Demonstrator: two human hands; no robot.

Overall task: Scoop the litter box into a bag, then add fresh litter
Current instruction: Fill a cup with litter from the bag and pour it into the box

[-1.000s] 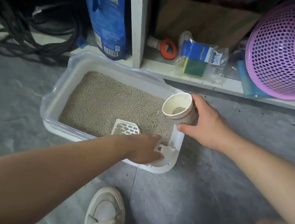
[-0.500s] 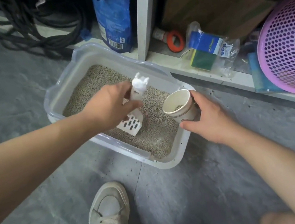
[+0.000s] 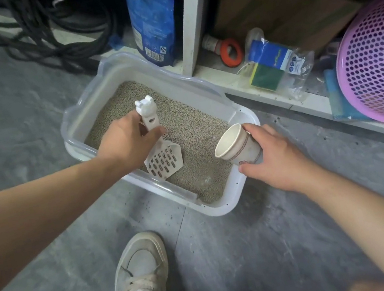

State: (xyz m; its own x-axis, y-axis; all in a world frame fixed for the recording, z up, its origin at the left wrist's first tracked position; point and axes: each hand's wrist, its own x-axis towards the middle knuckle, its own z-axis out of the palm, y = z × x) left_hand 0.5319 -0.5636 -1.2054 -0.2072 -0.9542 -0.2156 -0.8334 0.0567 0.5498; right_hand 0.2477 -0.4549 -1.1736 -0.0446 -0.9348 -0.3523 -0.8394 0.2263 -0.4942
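A clear plastic litter box (image 3: 231, 202) filled with grey-brown litter (image 3: 190, 130) sits on the floor. My left hand (image 3: 125, 141) grips the handle of a white slotted scoop (image 3: 163, 162); the scoop's blade points down at the litter near the box's front wall, with some grains in its slots. My right hand (image 3: 276, 161) holds a white paper cup (image 3: 237, 146) tilted toward the scoop over the box's right end. A blue litter bag (image 3: 155, 15) stands upright behind the box against a white shelf post.
Black cables (image 3: 37, 31) lie coiled at the back left. A low white shelf (image 3: 267, 98) on the right holds a packet of sponges (image 3: 271, 64), an orange tape roll (image 3: 231, 52) and a purple mesh basket (image 3: 379, 63). My white shoe (image 3: 140, 280) rests on the grey floor in front.
My left hand picked the scoop up from the box's near corner and turned it blade-down over the litter. My right hand tipped the cup on its side toward the scoop.
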